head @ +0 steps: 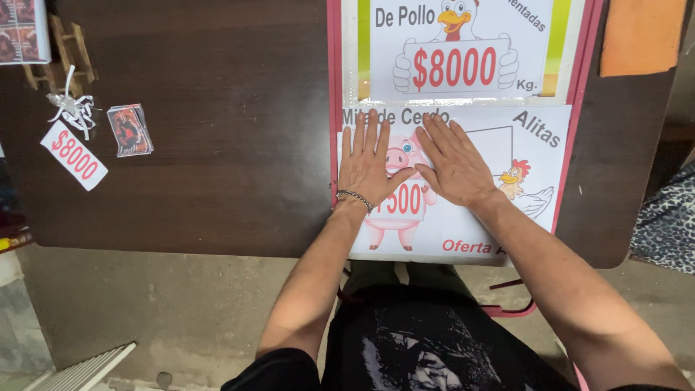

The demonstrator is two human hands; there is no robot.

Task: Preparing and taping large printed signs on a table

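Here both hands press flat on poster.

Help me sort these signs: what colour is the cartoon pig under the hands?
Pink cartoon pig, clearest in the head view.

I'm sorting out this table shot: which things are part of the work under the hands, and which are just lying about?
In hand:
left hand and right hand, flat on the pig poster
chicken poster, just above

Lying about:
small price tag
white ribbon
photo card
orange sheet
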